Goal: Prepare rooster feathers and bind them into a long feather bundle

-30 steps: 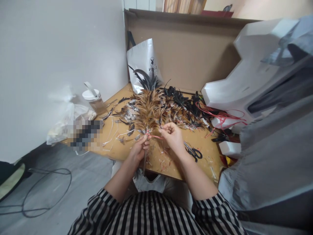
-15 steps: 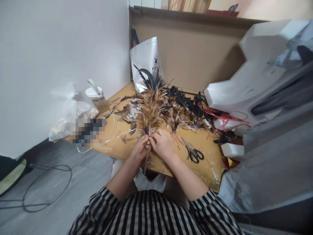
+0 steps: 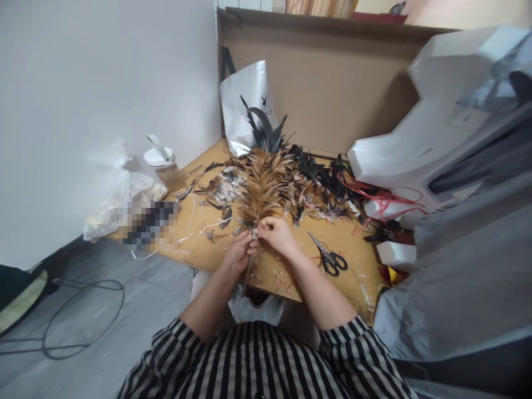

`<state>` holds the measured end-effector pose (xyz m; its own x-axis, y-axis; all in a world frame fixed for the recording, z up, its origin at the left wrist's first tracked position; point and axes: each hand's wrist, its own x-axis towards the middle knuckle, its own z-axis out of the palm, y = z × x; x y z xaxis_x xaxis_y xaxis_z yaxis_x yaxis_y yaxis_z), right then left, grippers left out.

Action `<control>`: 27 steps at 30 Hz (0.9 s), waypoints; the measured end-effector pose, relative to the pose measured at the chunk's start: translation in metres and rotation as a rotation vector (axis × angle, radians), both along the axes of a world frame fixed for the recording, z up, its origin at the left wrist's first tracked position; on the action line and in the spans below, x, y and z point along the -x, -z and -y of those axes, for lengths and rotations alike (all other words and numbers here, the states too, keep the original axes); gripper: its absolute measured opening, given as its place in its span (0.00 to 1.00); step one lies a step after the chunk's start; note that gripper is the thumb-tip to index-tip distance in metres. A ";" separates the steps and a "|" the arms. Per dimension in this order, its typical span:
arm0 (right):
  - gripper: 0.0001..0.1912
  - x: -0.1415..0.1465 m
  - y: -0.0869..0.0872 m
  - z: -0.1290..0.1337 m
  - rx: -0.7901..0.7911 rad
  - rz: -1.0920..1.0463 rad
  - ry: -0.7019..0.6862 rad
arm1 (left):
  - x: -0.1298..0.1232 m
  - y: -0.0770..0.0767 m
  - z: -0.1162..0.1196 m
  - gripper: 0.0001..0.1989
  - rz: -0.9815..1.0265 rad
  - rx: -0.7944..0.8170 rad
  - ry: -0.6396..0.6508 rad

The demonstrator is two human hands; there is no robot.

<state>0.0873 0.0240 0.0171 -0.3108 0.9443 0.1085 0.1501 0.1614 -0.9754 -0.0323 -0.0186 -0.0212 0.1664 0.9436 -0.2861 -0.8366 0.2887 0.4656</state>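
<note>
A feather duster (image 3: pixel 266 185) with brown plumes and a black tuft at its far end points away from me over the table. Its thin stick (image 3: pixel 248 271) comes back toward my body. My left hand (image 3: pixel 239 250) is closed around the stick just below the lowest plumes. At that same spot my right hand (image 3: pixel 277 234) pinches with thumb and forefinger against the base of the feathers; what lies between these fingertips is too small to make out. Black-handled scissors (image 3: pixel 330 260) lie on the table to the right of my right hand.
Loose brown and black feathers (image 3: pixel 316 194) cover the back of the wooden table (image 3: pixel 349 299). Red strings (image 3: pixel 382 197) lie at the right near white foam (image 3: pixel 386 155). A lidded bottle (image 3: pixel 168 169), a plastic bag (image 3: pixel 124 194) and a silver pouch (image 3: pixel 243 100) stand around the edges.
The duster's black tip has swung a little to the right. My right hand has shifted slightly, its fingers now more bent in a pinch; my left hand keeps its hold.
</note>
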 end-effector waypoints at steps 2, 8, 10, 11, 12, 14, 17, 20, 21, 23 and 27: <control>0.09 -0.001 0.002 0.000 0.126 -0.174 0.000 | 0.001 -0.001 0.000 0.08 -0.016 0.002 0.020; 0.11 -0.007 0.011 -0.002 0.322 -0.402 -0.013 | 0.002 -0.005 -0.001 0.08 -0.019 0.018 0.016; 0.11 -0.006 0.013 -0.003 0.283 -0.387 0.005 | 0.002 -0.006 0.000 0.07 -0.031 0.023 0.022; 0.10 -0.005 0.014 -0.002 0.258 -0.375 0.011 | 0.002 -0.007 0.000 0.06 -0.035 0.023 0.028; 0.10 -0.004 0.014 -0.002 0.236 -0.363 0.016 | 0.001 -0.007 0.001 0.06 -0.035 0.023 0.031; 0.11 -0.002 0.015 -0.002 0.212 -0.342 0.021 | 0.002 -0.008 0.002 0.05 -0.025 0.025 0.029; 0.12 0.000 0.016 -0.001 0.231 -0.337 0.015 | 0.002 -0.007 0.003 0.06 -0.018 0.035 0.024; 0.13 0.000 0.017 0.000 0.291 -0.365 -0.010 | 0.003 -0.005 0.001 0.07 -0.014 0.027 0.029; 0.14 0.000 0.017 0.001 0.308 -0.370 -0.016 | 0.003 -0.004 0.001 0.07 -0.012 0.019 0.030; 0.14 0.000 0.017 0.001 0.322 -0.352 -0.012 | 0.003 -0.004 0.000 0.07 -0.015 0.003 0.033; 0.14 0.000 0.018 0.000 0.259 -0.266 0.047 | 0.002 -0.004 0.001 0.07 -0.039 -0.030 0.018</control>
